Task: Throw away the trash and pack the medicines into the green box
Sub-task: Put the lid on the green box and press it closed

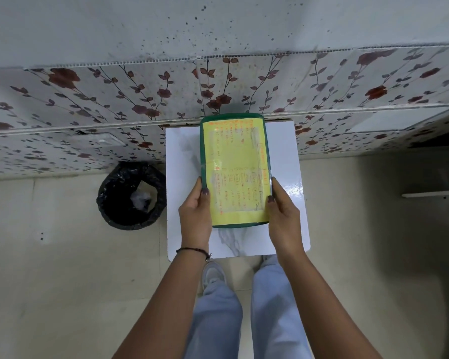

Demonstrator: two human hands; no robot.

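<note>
Green box (pixel 235 169), lid shut, yellow sheet on top — lengthwise down the table (pixel 285 203) middle. Left hand (pixel 195 216) and right hand (pixel 283 216) clasping its near sides — grip closed. Black-lined bin (pixel 131 195) beside the table's left edge.

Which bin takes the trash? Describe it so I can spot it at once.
Find the small white table against the floral wall. On the floor at its left edge stands the round bin, lined with a black bag, something pale crumpled inside. It is the only black thing nearby.

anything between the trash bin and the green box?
Head view: only the left hand gripping the green box, bare white tabletop and a strip of floor beside the black-lined trash bin.
</note>
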